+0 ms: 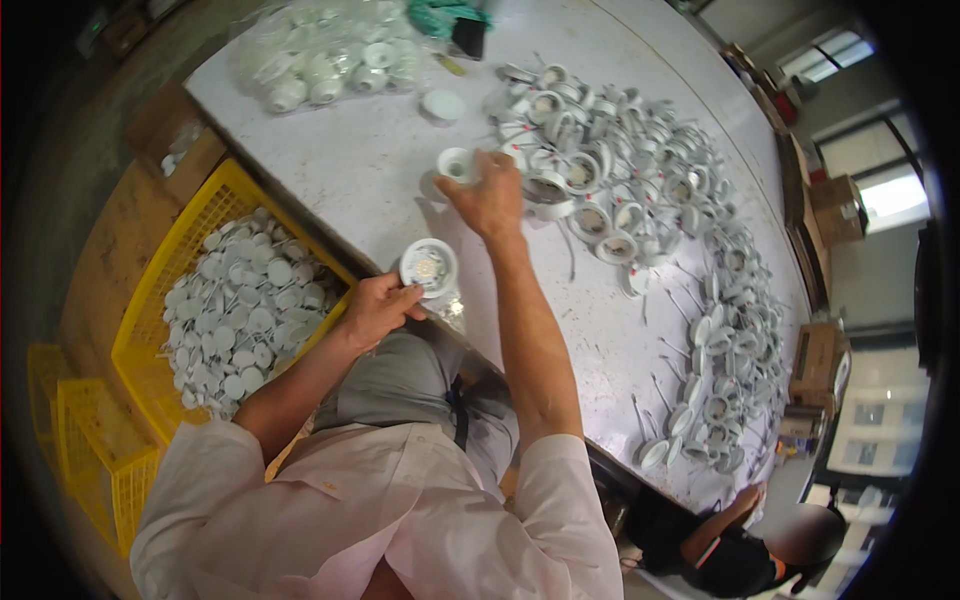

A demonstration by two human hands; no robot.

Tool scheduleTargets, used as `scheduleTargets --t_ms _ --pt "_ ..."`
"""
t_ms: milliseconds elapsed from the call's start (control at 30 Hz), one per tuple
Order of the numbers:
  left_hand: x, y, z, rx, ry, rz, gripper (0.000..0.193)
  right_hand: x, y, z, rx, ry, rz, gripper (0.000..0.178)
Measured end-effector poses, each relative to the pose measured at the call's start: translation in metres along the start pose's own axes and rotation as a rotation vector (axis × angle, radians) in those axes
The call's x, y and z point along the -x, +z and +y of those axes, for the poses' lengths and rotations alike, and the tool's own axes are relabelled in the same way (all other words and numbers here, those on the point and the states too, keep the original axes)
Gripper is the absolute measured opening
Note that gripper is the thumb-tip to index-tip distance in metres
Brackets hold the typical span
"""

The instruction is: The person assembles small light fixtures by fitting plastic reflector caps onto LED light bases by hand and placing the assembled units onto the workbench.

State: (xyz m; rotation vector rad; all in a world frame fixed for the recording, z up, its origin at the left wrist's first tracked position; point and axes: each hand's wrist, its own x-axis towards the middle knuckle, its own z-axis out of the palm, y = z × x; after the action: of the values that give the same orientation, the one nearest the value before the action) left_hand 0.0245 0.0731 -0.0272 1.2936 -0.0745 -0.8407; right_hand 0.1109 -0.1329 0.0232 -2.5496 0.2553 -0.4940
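Note:
My left hand (383, 312) is closed on the rim of a round white LED lamp (428, 268), held at the table's near edge. The lamp's open face points up and shows yellowish LEDs on its board. Farther out over the table, my right hand (488, 198) grips a white cup-shaped lamp housing (456, 164) by its right side, with fingertips and thumb around it. The housing's round opening faces up. Beyond it a white round cover (442, 106) lies on the white table (350, 185). A small clear plastic piece (450, 312) shows just below the lamp.
Many round white lamp parts with short wires (590, 175) spread along the table's right side. A clear bag of white housings (325, 75) and a green bag (445, 17) sit at the back. Left of me stands a yellow basket (135, 325) of white discs (240, 310). Another person (715, 550) works at lower right.

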Motion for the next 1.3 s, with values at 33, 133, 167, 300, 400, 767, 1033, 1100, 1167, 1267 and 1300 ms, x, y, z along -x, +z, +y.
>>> scheduleTargets --t_ms 33,133,167,300,400,767,1033,1100,1167,1267,1300 --pt "0.001 0.000 0.003 0.014 0.015 0.027 0.027 -0.003 0.002 0.004 0.021 -0.027 -0.029 0.075" --pt "0.004 -0.011 0.001 0.055 0.062 0.082 0.025 -0.003 0.008 -0.008 -0.102 -0.032 -0.003 0.072" --pt "0.006 -0.010 0.006 0.042 0.064 0.107 0.025 -0.002 0.009 -0.011 -0.152 -0.037 0.001 0.071" --pt "0.001 -0.002 0.008 0.064 0.065 0.049 0.026 -0.002 0.012 -0.003 -0.210 -0.059 0.081 0.069" --pt "-0.005 0.001 0.005 0.084 0.083 0.017 0.027 0.000 0.004 -0.001 -0.292 -0.042 0.153 0.064" --pt "-0.014 0.034 0.011 0.139 0.097 -0.025 0.028 0.080 -0.063 0.037 -0.688 0.233 0.173 0.058" --pt "-0.013 0.065 0.016 -0.022 0.195 -0.114 0.037 0.152 -0.091 0.034 -0.651 0.149 0.005 0.071" --pt "-0.010 0.069 0.018 -0.063 0.193 -0.108 0.039 0.155 -0.096 0.027 -0.565 0.044 -0.036 0.072" --pt "-0.009 0.074 0.019 -0.182 0.182 -0.134 0.040 0.157 -0.095 0.030 -0.551 0.037 -0.059 0.075" --pt "-0.009 0.078 0.017 -0.172 0.179 -0.122 0.038 0.159 -0.092 0.028 -0.502 -0.016 -0.068 0.078" --pt "-0.008 0.079 0.015 -0.176 0.176 -0.119 0.038 0.160 -0.093 0.026 -0.564 0.042 -0.084 0.079"
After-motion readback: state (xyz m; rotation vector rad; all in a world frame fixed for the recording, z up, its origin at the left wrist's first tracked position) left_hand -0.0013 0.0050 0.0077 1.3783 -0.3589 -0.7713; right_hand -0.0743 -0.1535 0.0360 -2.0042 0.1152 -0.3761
